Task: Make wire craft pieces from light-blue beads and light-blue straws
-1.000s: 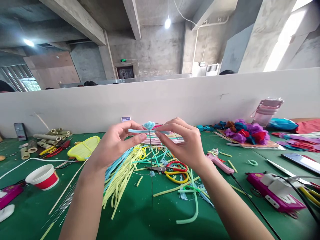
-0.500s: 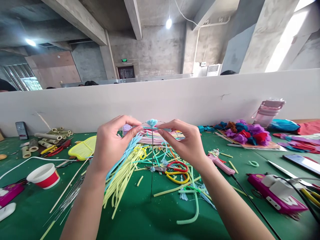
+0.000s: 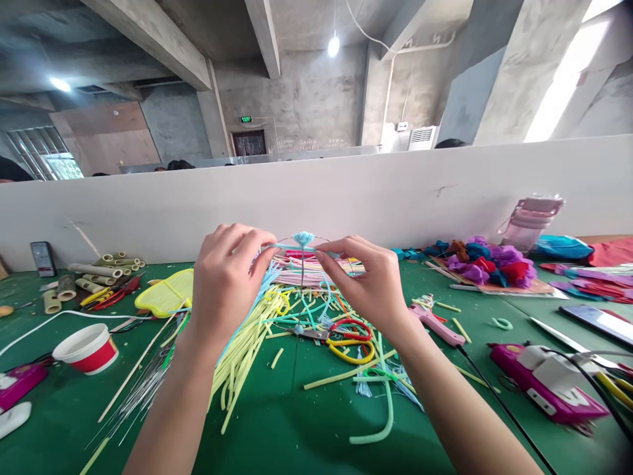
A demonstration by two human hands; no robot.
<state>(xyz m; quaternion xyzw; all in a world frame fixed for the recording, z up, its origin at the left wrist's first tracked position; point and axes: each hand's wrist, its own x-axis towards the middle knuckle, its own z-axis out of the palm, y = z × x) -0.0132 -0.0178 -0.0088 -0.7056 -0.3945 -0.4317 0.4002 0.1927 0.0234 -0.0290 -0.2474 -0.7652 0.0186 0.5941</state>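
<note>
Between my two hands runs a thin light-blue strip (image 3: 289,247), roughly level above the table. My left hand (image 3: 222,284) pinches its left end between thumb and fingers. Its right end is pinched in my right hand (image 3: 366,274). At the middle of the strip sits a fluffy light-blue tuft (image 3: 303,237), with a thin dark wire stem (image 3: 302,270) hanging below it. Fine wires arch from the tuft toward both hands. Lower down is a small pale-blue ball (image 3: 299,329), close to the scissors; whether it joins the stem I cannot tell.
Yellow-green strips (image 3: 247,356) lie under my left hand. Red-and-yellow scissors (image 3: 353,340) lie in the middle, a pink glue gun (image 3: 438,323) to the right. A paper cup (image 3: 89,349) stands left, a power strip (image 3: 548,382) right. A white partition (image 3: 316,204) closes the back.
My left hand has turned slightly and shifted, and more of the light-blue strip now shows between the hands. The tuft has risen a little and moved slightly right.
</note>
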